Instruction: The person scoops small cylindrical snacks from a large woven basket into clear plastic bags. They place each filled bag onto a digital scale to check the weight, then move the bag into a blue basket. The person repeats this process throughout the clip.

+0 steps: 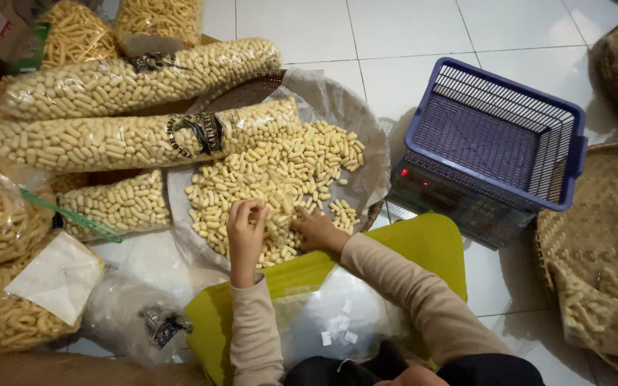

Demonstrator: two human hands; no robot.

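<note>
A pile of pale yellow stick snacks (273, 182) lies on a clear plastic sheet over a round woven tray (248, 89). My left hand (246, 227) is raised over the near edge of the pile, fingers pinched on a few snacks. My right hand (314, 227) rests in the pile, fingers curled into the snacks. A clear plastic bag (330, 318) lies on my lap over a yellow-green cloth (423, 239).
Long filled snack bags (116, 82) lie stacked at the left, with more bags (1, 214) at the far left. A blue plastic basket (498, 129) sits on a scale at the right. Woven trays (602, 243) stand on the white tiled floor at the far right.
</note>
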